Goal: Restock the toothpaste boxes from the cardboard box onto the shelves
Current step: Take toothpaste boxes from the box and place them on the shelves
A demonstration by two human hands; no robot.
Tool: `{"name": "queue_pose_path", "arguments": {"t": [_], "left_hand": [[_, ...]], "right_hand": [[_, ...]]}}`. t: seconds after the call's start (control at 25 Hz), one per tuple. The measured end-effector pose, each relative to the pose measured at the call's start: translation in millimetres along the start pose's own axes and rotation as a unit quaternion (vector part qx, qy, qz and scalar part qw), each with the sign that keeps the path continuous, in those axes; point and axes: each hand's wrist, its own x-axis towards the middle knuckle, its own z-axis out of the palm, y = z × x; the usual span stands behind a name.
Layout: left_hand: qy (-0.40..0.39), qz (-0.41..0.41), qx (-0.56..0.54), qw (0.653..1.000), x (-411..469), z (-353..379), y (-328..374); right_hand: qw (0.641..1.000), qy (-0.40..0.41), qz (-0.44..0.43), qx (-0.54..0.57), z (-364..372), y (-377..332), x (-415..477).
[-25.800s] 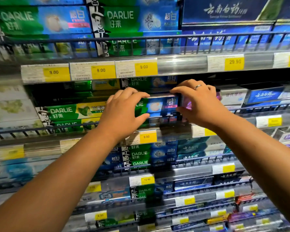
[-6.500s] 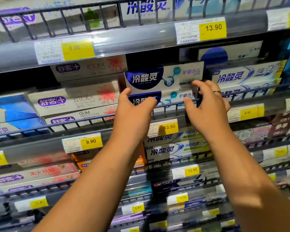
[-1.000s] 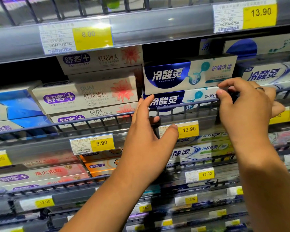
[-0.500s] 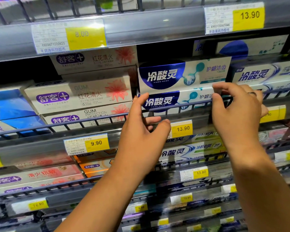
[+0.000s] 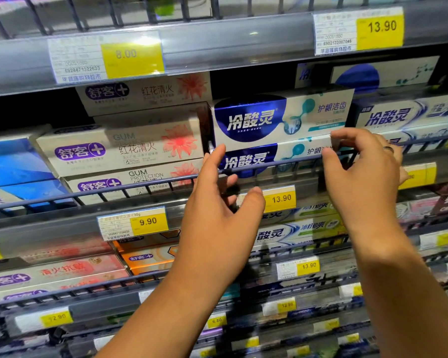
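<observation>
Seemingly squaring the lower box [image 5: 246,160] behind the shelf rail [image 5: 282,164], the left hand [image 5: 217,210] spreads wide at its left end and the right hand [image 5: 362,171] curls at its right, grip unclear; an uneven push could skew it or dislodge the upper box [image 5: 282,117].

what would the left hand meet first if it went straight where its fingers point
Likely the left end of the lower blue-and-white toothpaste box; the dark wire rail might catch the left hand first, depth unclear.
</observation>
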Motion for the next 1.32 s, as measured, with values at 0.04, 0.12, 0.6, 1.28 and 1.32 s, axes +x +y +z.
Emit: {"name": "queue_pose_path", "arguments": {"t": [0.04,0.12,0.6,1.28,1.32], "left_hand": [[0.012,0.006,0.009,1.0,-1.5,0.2,-0.7],[0.036,0.018,0.019,0.999,-4.7,-0.3,-2.1],[0.022,0.062,0.029,0.997,2.0,-4.4,1.3],[0.032,0.004,-0.068,0.997,8.0,-9.5,3.8],[0.03,0.006,-0.066,0.997,8.0,-9.6,3.9]], "right_hand": [[1.0,0.003,0.003,0.003,-1.2,-1.4,-0.4],[1.0,0.011,-0.007,-0.003,-4.0,-4.8,-0.6],[0.991,-0.017,-0.021,0.132,-6.5,-3.0,-0.8],[0.979,-0.076,0.009,0.189,-11.3,-1.9,-5.9],[0.979,-0.076,0.008,0.188,-11.2,-1.3,-6.5]]}}
